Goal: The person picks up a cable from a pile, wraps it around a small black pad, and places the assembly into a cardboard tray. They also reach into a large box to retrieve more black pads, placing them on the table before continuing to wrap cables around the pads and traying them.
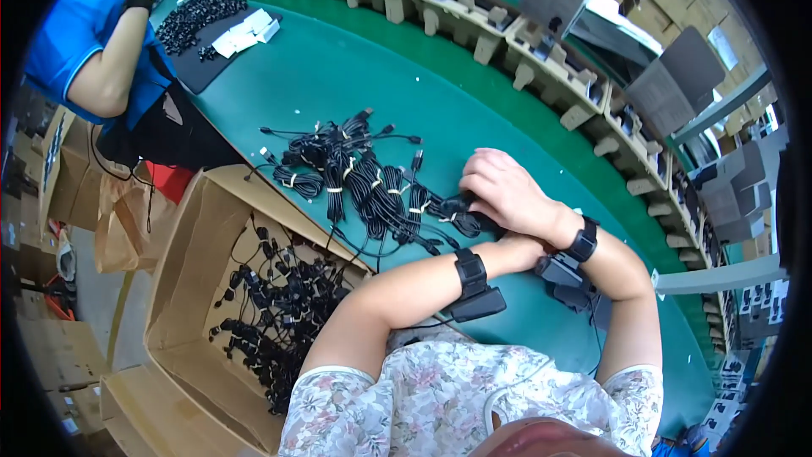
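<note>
My right hand (pixel 506 190) reaches over the green table, its fingers bent together over a black cable bundle (pixel 463 222) at the right end of a pile. Part of that bundle is hidden beneath the palm. Under the right wrist lies my left hand (pixel 523 250), its fingers covered, so its grip does not show. Left of the hands spreads the pile of black cables (pixel 359 178), coiled and tied with pale bands, with plug ends sticking out. A black strap with a small box (pixel 475 305) is on my left wrist; the right wrist wears another strap (pixel 584 241).
An open cardboard box (pixel 182 288) with many black cables stands against the table's left edge. A co-worker in blue (pixel 101 59) is at the far left, near small black parts (pixel 199 21) and white boxes (pixel 247 34). Tan trays (pixel 461 13) line the far side.
</note>
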The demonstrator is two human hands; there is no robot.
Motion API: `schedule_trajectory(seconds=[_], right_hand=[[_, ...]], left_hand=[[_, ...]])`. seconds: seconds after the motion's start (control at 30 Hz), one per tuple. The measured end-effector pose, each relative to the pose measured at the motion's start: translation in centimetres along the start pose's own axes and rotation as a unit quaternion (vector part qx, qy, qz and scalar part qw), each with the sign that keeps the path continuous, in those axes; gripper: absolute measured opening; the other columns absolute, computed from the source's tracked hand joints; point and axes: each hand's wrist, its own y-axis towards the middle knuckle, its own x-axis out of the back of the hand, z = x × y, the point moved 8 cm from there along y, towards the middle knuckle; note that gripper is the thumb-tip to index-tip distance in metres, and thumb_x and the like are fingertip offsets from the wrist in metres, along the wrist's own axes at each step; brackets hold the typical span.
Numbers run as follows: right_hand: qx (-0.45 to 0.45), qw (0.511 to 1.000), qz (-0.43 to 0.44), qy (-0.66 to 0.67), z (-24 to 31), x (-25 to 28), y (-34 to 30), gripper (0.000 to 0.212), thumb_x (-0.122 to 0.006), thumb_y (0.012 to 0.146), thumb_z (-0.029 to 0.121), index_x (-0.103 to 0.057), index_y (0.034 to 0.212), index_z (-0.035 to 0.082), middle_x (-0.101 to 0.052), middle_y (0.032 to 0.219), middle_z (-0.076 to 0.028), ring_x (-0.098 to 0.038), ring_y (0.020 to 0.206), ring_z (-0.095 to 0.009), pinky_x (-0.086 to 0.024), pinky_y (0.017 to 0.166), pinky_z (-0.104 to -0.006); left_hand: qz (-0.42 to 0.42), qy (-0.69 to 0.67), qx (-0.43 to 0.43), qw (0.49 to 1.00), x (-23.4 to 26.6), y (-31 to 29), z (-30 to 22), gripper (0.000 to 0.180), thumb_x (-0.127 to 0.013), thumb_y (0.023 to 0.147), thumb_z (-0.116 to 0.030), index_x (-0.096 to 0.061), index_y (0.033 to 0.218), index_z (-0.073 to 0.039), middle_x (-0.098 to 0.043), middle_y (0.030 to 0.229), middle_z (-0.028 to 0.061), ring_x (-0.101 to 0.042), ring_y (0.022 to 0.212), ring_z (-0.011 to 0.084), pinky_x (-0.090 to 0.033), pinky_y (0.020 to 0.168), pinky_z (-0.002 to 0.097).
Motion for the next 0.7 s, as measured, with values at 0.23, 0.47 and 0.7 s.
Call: schedule_trajectory(seconds=[0.23,0.47,0.7], right_hand=[[-0.304,0.931,-0.196,0.058,-6.1,6.0,-8.8,0.027,-0.068,0.075,0.007,-0.054,0.098,0.004,-0.059,0.091,-0.010,-0.059,0.083,-0.024,-0.048,0.072,-0.0322],[-0.381,0.800,-0.259,0.385,-6.2,5.6,-16.7,0.020,-0.066,0.082,0.011,-0.055,0.099,0.007,-0.060,0.088,-0.003,-0.058,0.080,-0.012,-0.048,0.068,-0.0256],[-0.424,0.734,-0.298,0.439,-5.9,3.1,-17.7,0.022,-0.062,0.084,0.011,-0.054,0.104,0.007,-0.060,0.098,-0.006,-0.059,0.082,-0.014,-0.049,0.074,-0.0287]], left_hand=[[0.084,0.014,-0.012,0.996,2.2,1.4,-3.5,0.041,-0.056,0.080,-0.007,-0.049,0.121,-0.006,-0.055,0.112,0.0125,-0.053,0.103,0.0284,-0.040,0.092,0.0401],[-0.240,0.103,-0.156,0.953,8.9,1.9,-6.6,0.046,-0.058,0.080,-0.007,-0.044,0.123,-0.003,-0.059,0.098,0.0090,-0.058,0.090,0.0265,-0.047,0.077,0.0384],[-0.012,-0.430,0.099,0.898,2.5,3.1,-0.1,0.035,-0.045,0.096,-0.028,-0.040,0.121,-0.004,-0.060,0.092,0.0098,-0.061,0.075,0.0210,-0.049,0.068,0.0297]])
